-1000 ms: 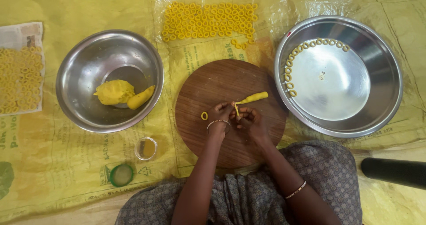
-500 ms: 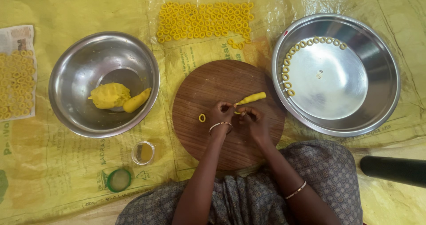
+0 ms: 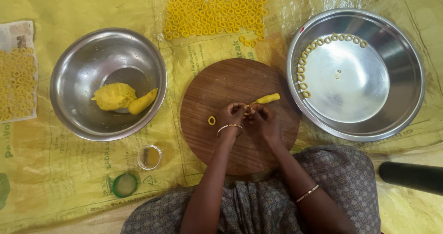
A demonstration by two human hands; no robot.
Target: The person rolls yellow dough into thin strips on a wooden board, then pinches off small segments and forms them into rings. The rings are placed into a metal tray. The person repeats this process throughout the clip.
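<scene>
Yellow dough, rolled into a thin soft strip [image 3: 266,98], is held above the round brown wooden board [image 3: 217,137], which serves as the landmark here. The strip's near end is pinched between the fingertips of the left hand [image 3: 232,115] and the right hand [image 3: 264,121], both pressed close together at the board's centre; the thicker far end points toward the board's right edge. One small finished yellow dough ring [image 3: 212,120] lies on the board, just left of the left hand.

Left of the board, a round steel bowl [image 3: 74,63] holds a yellow dough lump [image 3: 113,96] and a short dough roll [image 3: 142,101]. Right of the board, a wide steel basin [image 3: 401,54] carries a curved line of rings [image 3: 304,72] along its inner floor. Beyond the board, a block of rings [image 3: 214,12] is laid on the yellow plastic sheet [image 3: 55,169]. A small clear jar [image 3: 149,157] and a green lid [image 3: 124,185] stand near the board's lower left.

Risk is judged as follows: the strip may tear if pulled while pinched thin; the free end may sag and stick to the board; a weakly pressed joint may open.
</scene>
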